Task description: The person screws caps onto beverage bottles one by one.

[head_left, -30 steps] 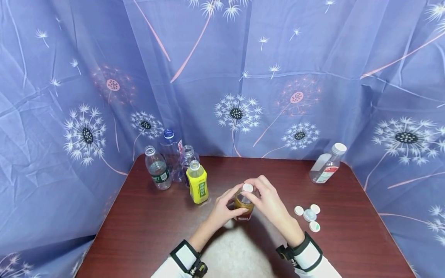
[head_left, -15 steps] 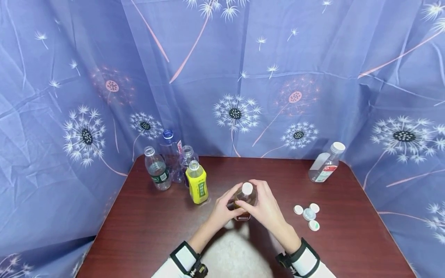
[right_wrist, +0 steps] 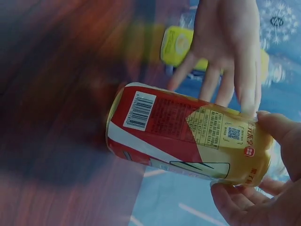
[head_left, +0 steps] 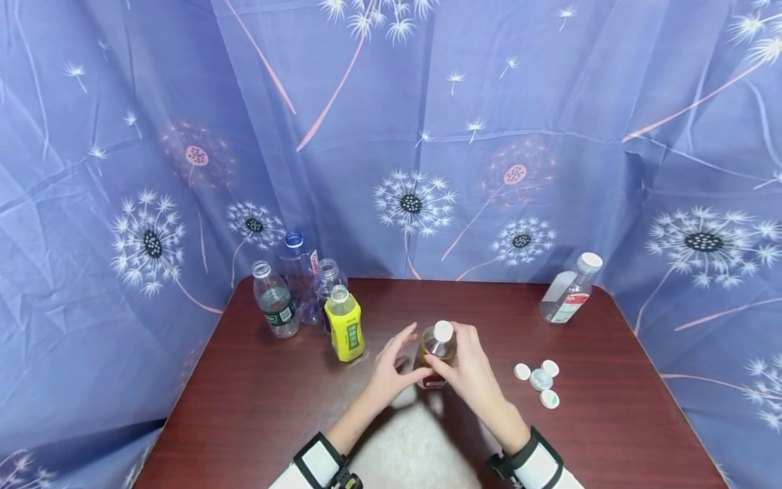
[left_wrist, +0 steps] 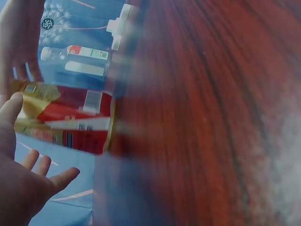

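Observation:
A drink bottle point(head_left: 437, 350) with a white cap point(head_left: 443, 331) and a red-and-gold label stands on the table between both hands. My right hand point(head_left: 475, 380) grips it round its upper part, thumb on the near side and fingers on the far side. In the right wrist view the label of the bottle point(right_wrist: 183, 136) shows a barcode. My left hand point(head_left: 386, 377) is at the bottle's left, fingers spread and away from it, with the thumb tip close to the label. The left wrist view shows those fingers point(left_wrist: 63, 180) extended below the bottle point(left_wrist: 80, 117).
Uncapped bottles stand at the back left: a yellow-labelled one point(head_left: 345, 329), a green-labelled one point(head_left: 276, 305), a tall blue-tinted one point(head_left: 296, 268) and a clear one point(head_left: 328, 275). A white-capped clear bottle point(head_left: 568, 299) stands back right. Several loose caps point(head_left: 541, 379) lie right of my right hand.
My right hand has come down from the white cap to the bottle's upper body. My left fingers have let go and drawn leftward, and the bottle has shifted slightly right.

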A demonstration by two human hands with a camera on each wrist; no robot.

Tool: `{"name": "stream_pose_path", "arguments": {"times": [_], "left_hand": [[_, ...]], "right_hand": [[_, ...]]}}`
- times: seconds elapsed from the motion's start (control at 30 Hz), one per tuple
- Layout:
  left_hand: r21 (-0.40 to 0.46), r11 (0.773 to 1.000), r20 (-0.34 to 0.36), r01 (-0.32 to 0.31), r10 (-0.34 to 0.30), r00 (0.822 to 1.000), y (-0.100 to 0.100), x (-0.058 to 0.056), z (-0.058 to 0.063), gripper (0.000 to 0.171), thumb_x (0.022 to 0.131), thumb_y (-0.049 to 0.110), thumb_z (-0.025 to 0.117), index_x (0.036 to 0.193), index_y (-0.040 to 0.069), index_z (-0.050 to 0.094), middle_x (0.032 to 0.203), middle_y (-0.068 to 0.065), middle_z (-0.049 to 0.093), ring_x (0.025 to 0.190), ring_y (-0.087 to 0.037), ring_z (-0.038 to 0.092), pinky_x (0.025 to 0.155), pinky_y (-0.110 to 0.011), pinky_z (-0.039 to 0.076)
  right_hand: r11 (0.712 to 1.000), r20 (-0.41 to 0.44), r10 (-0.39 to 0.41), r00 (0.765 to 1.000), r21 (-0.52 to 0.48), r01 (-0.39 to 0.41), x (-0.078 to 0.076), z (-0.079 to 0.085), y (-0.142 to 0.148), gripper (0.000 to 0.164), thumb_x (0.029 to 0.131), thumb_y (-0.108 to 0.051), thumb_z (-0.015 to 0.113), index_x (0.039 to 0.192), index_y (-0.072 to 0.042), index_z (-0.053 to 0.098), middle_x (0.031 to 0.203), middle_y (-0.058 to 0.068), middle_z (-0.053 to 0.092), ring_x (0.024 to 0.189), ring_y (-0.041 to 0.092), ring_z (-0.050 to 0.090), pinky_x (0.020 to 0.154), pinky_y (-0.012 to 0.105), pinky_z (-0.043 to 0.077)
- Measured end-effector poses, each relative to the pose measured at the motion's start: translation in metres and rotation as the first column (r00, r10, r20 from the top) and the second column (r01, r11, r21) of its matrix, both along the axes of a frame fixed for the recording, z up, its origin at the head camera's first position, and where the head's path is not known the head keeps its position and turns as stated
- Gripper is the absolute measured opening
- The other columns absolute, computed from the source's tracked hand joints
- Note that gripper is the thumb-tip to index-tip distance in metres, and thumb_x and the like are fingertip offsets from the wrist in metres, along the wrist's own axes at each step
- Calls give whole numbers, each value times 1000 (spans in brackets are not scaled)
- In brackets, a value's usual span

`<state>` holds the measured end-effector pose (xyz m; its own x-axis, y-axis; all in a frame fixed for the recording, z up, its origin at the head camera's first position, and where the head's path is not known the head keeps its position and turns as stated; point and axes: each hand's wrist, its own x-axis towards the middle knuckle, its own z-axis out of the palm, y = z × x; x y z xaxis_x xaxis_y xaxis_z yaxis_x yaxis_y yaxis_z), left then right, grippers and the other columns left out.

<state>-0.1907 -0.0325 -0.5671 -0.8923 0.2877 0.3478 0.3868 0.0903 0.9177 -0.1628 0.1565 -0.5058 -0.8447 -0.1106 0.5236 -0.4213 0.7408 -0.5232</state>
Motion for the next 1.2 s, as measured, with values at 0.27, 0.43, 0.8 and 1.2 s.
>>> {"name": "stream_pose_path", "arguments": {"times": [0.27,0.43,0.8,1.2], "left_hand": [[-29,998,40,-55,56,998,-7,1,1,77,91,17,83,157,21,43,132,-21,67,128,-36,61,101,-63,53],[-57,997,73,-56,60,996,-10,2,0,74,94,16,79,157,17,41,131,-22,67,128,-36,61,101,-63,53],[-77,996,75,-43,49,996,-15,4,-1,59,96,14,77,149,14,52,119,-25,68,112,-42,67,94,-55,59],[-75,996,91,-55,62,994,-22,7,2,56,97,13,75,148,11,52,117,-25,68,105,-36,69,90,-39,63]], "right_hand": [[992,17,-128,992,18,128,-14,4,37,66,78,-13,92,124,13,51,109,29,60,97,40,59,80,55,56],[987,-23,-159,987,26,160,-23,4,62,64,76,-8,92,121,14,52,105,30,59,94,44,57,79,56,52],[981,-113,-191,975,17,194,-46,3,117,60,77,-2,89,120,18,51,105,35,51,97,47,49,80,58,46],[952,-86,-306,948,-10,307,-68,1,168,57,79,-1,87,120,20,53,108,38,54,99,55,50,85,67,43]]}}
